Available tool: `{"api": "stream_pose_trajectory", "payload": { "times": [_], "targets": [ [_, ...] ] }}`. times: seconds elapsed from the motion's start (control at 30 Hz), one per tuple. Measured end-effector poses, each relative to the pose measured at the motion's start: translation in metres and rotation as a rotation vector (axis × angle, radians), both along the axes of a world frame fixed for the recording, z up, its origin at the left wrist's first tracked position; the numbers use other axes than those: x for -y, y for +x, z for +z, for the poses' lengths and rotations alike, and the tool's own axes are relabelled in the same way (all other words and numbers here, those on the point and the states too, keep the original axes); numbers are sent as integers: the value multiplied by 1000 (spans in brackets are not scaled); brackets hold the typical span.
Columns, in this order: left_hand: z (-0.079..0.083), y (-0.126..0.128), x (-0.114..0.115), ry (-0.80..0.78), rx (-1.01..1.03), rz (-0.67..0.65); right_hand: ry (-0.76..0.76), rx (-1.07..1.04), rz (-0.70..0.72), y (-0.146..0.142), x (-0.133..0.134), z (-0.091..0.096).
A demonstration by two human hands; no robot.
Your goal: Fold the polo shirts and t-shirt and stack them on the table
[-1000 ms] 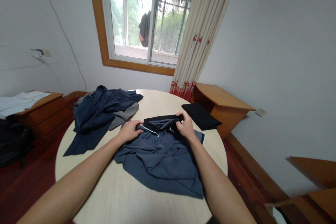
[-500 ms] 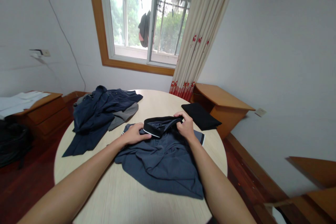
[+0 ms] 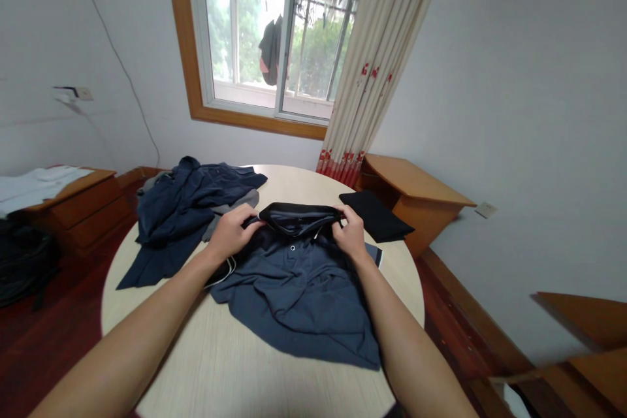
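A dark blue-grey polo shirt (image 3: 304, 300) lies rumpled on the round table, its hem towards me. Its black, white-edged collar (image 3: 298, 209) is raised and stretched between my two hands. My left hand (image 3: 234, 230) pinches the collar's left end between thumb and fingers. At the opposite end, my right hand (image 3: 349, 232) is closed on the collar. A pale button (image 3: 292, 248) shows on the front just below the neck opening. White edging shows beneath my left wrist and at the sleeve on the right.
On the table's (image 3: 235, 366) far left lies a heap of navy clothes (image 3: 191, 202) with a grey piece (image 3: 245, 199) under it. A folded black cloth (image 3: 376, 215) lies at the right edge. Beyond it stands a wooden desk (image 3: 416, 179); a curtain (image 3: 375, 72) hangs by the window.
My left hand has moved left and up, drawing the collar out wider. The neck opening has spread and the button has come into view. My right hand has barely moved.
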State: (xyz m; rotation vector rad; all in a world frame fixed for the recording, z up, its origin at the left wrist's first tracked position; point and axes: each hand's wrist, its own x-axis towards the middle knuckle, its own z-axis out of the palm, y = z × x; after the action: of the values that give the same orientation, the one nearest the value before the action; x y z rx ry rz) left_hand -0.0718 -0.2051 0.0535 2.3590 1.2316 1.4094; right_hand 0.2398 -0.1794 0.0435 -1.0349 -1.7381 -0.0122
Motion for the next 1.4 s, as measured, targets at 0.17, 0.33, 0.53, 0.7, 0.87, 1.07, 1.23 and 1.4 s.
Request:
{"api": "stream_pose_trajectory", "payload": {
  "times": [0.17,0.33,0.53,0.7,0.87,1.07,1.23,1.4],
  "targets": [
    [-4,-16,-11,-5,-149,98,72,83,-108,7,-1,2],
    [-3,-22,-11,3,-193,307,-76,62,-308,18,-2,7],
    [26,-16,5,-77,-144,502,-325,-358,-183,15,5,20],
    [76,-25,-21,-398,125,297,-359,-716,164,12,-11,59],
    [129,-27,-107,-627,386,228,-272,-481,126,13,-95,118],
    [116,19,-157,-318,164,412,-361,-45,55,-1,-154,121],
    [22,61,-89,-371,-313,44,-520,293,98,5,-108,41],
    [-38,76,-6,-474,-563,-180,-688,488,44,28,-58,-23]
  ]
}}
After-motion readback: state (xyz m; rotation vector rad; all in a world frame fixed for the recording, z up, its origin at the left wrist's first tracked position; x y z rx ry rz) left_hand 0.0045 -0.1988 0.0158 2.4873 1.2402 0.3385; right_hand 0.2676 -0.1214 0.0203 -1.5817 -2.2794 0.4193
